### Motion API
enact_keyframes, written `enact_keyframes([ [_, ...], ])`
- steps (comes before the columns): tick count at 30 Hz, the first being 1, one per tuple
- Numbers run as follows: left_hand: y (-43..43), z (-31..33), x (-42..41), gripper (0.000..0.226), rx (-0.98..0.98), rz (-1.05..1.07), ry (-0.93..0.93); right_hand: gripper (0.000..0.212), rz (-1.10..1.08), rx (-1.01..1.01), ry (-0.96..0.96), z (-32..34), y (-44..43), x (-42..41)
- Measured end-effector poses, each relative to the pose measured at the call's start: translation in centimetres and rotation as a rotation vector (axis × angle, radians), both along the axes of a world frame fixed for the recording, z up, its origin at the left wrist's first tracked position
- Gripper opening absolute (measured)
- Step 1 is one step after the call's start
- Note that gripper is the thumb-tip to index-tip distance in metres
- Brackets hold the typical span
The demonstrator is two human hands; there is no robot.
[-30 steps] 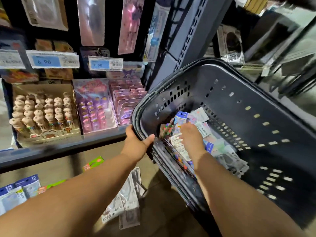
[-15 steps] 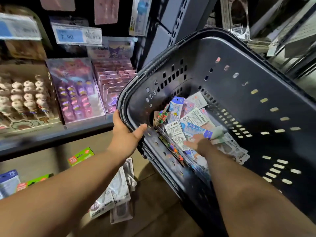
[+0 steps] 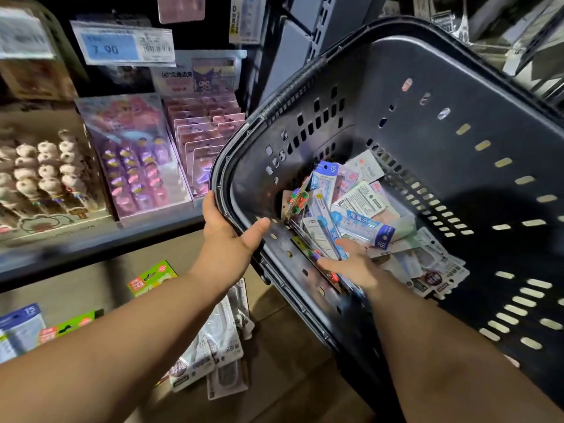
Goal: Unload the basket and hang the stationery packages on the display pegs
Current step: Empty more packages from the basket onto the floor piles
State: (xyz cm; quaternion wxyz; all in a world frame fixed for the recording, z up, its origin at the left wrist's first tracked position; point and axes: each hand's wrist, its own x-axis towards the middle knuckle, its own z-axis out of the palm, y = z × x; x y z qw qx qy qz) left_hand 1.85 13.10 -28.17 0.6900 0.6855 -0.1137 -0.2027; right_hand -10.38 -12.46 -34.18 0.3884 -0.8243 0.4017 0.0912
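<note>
A dark plastic basket (image 3: 427,87) is tilted toward me, and several stationery packages (image 3: 361,201) are piled in its lower corner. My left hand (image 3: 229,239) grips the basket's near rim, with the thumb inside the wall. My right hand (image 3: 351,265) reaches into the pile from below. Its fingers are hidden under a blue-and-white package (image 3: 363,224) and its neighbours, and the thumb lies in front of them, so it holds a bunch of packages.
On the left, a shelf carries a pink display box (image 3: 134,160) and rows of toy-topped pens (image 3: 45,172) under a price tag (image 3: 122,44). Packages hang on pegs (image 3: 244,16) above. More packages lie on the floor (image 3: 213,346), beside a green one (image 3: 152,277).
My right hand slid down from the top of the pile to its lower edge and went under the packages. The basket tipped further toward me. My left hand kept its grip.
</note>
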Motion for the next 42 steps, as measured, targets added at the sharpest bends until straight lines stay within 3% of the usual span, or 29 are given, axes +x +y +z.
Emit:
enact_keyframes([
  [5,0.0,0.1,0.0,0.106,-0.019,-0.010,-0.002,0.103,0.046,-0.063,-0.042,-5.8,-2.7,0.4],
  [9,0.1,0.0,0.1,0.101,-0.031,-0.013,0.017,0.063,0.031,-0.107,-0.062,0.5,1.4,1.0],
  [13,0.0,-0.1,0.1,0.091,-0.034,-0.019,0.034,0.075,0.071,-0.172,-0.008,0.6,1.3,0.8],
  [17,0.0,-0.2,0.1,0.095,-0.035,-0.020,0.039,0.062,0.116,-0.292,0.059,1.1,1.9,0.7],
  [22,0.0,-0.2,0.1,0.092,-0.047,-0.030,0.033,0.067,0.164,-0.387,0.152,0.4,1.4,0.6],
  [35,-0.1,-0.9,0.5,0.090,-0.038,-0.014,0.035,0.055,0.226,-0.421,0.239,1.7,1.3,1.0],
  [42,-0.2,-1.3,0.6,0.094,-0.040,-0.011,0.049,0.053,0.202,-0.309,0.247,3.8,0.1,0.8],
])
